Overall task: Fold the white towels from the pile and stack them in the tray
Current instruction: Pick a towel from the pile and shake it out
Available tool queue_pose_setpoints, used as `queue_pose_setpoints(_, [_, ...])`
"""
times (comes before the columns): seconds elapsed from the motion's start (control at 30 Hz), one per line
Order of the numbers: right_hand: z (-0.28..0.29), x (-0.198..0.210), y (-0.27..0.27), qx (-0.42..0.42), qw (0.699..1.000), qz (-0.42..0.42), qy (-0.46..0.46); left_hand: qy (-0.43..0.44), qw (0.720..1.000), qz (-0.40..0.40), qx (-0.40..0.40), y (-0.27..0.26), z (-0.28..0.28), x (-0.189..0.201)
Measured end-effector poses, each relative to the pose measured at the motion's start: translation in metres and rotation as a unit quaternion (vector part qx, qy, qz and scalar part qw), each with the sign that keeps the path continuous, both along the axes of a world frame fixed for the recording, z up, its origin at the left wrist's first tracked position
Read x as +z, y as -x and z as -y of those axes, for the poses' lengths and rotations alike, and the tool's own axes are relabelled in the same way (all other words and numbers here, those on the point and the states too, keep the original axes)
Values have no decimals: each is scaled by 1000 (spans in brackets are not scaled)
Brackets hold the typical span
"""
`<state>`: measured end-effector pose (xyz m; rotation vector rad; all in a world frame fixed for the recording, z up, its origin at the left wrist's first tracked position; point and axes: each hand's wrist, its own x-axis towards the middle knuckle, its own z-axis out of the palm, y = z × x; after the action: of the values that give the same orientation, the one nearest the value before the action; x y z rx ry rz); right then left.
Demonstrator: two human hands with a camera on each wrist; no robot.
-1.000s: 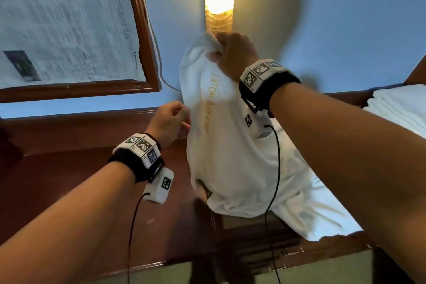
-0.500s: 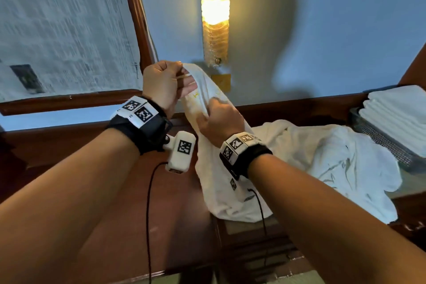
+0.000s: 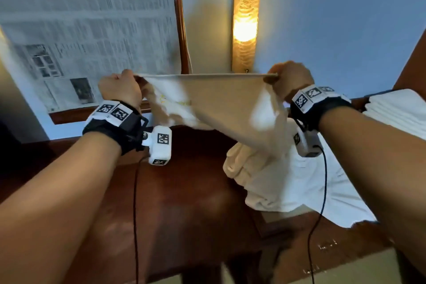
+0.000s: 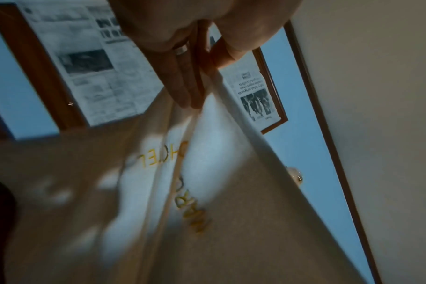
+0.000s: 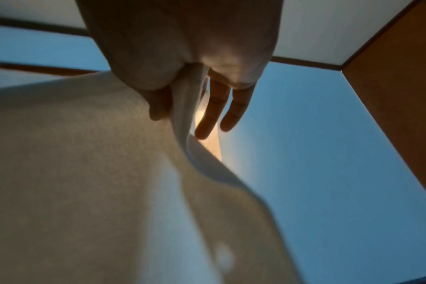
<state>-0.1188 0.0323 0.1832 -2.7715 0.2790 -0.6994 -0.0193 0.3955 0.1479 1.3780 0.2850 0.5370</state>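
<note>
hands pinch towel (image 3: 221, 104) corners, left hand (image 3: 119, 90) and right hand (image 3: 291, 78) stretching its top edge taut

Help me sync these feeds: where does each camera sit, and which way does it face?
Head: on the head, facing forward and down; both forearms, left hand and right hand stretching the white embroidered cloth towel.
Left wrist: along the left fingers toward the towel's yellow lettering.
Right wrist: along the right hand's grip on the towel.
All three share the towel.

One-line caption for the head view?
Both hands, left and right, stretch a white towel taut above the pile.
</note>
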Motion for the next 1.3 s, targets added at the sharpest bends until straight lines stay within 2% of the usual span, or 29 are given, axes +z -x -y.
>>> queue_pose_setpoints(0.07, [-29, 27, 7, 9, 995, 102, -19, -17, 999, -32, 3, 46, -7, 4])
queue_pose_setpoints(0.17, [-72, 50, 12, 57, 979, 184, -66, -20, 998, -57, 15, 70, -24, -18])
queue_pose_setpoints(0.27, [-109, 60, 18, 108, 976, 177, -74, -109, 986, -126, -26, 77, -42, -45])
queue_pose_setpoints(0.33, [-130, 63, 24, 147, 975, 157, -60, -235, 961, -125, -78, 88, -41, -50])
queue_pose_setpoints(0.37, [-141, 63, 27, 173, 973, 148, -40, -261, 954, -92, -111, 97, -34, -47])
queue_pose_setpoints(0.4, [-154, 61, 31, 199, 971, 133, -10, -255, 952, -39, -167, 109, -24, -41])
queue_pose_setpoints(0.47, [-179, 55, 34, 247, 963, 95, 54, -225, 929, 62, -287, 124, -1, -29])
queue_pose_setpoints(0.53, [-196, 45, 36, 278, 953, 61, 102, -254, 900, 132, -327, 131, 15, -17])
queue_pose_setpoints(0.63, [-192, 27, 41, 294, 948, 43, 111, -332, 891, 181, -250, 128, 17, -9])
queue_pose_setpoints(0.7, [-175, 8, 46, 287, 953, 45, 91, -360, 883, 171, -249, 127, 9, -13])
queue_pose_setpoints(0.77, [-151, -21, 47, 246, 966, 17, 75, -373, 879, 142, -261, 131, 0, -19])
queue_pose_setpoints(0.87, [-120, -58, 48, 203, 977, -21, -59, -386, 873, 117, -274, 133, -8, -27])
queue_pose_setpoints(0.97, [-127, -52, 46, 246, 958, 32, -144, -426, 857, 114, -267, 133, 5, -35])
queue_pose_setpoints(1.1, [-151, -22, 38, 290, 946, 108, -93, -411, 876, 175, -182, 139, 37, -29])
queue_pose_setpoints(1.2, [-141, -21, 34, 292, 946, 121, -71, -370, 899, 186, -145, 137, 41, -19])
queue_pose_setpoints(1.3, [-131, -35, 34, 308, 944, 115, -19, -394, 889, 177, -152, 141, 42, -14])
